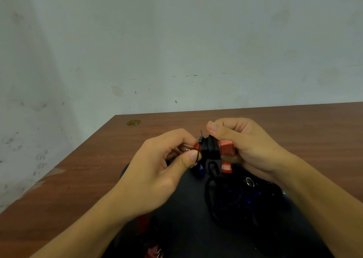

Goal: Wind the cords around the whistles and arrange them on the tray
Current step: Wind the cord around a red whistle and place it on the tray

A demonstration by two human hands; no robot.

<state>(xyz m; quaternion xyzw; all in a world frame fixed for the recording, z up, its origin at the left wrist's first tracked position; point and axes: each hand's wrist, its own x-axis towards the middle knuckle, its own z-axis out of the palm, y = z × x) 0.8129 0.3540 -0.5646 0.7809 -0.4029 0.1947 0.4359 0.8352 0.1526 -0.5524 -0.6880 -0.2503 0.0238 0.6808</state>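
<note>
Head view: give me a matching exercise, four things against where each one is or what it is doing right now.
Things:
1. left hand
2. right hand
3. black cord
4. second red whistle

States:
A. lies on the black tray below the hands
B. grips the mouthpiece end of the red whistle
C. is wound around that whistle's middle
D. pinches the ring end

Pairs: 1-D, 2-B, 3-C, 4-A

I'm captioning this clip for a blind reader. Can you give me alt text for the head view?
Two hands hold a red whistle wound with black cord: the left hand pinches its ring end, the right hand grips its mouthpiece end. Below, a black tray on a wooden table holds more whistles and loose cords.
</note>
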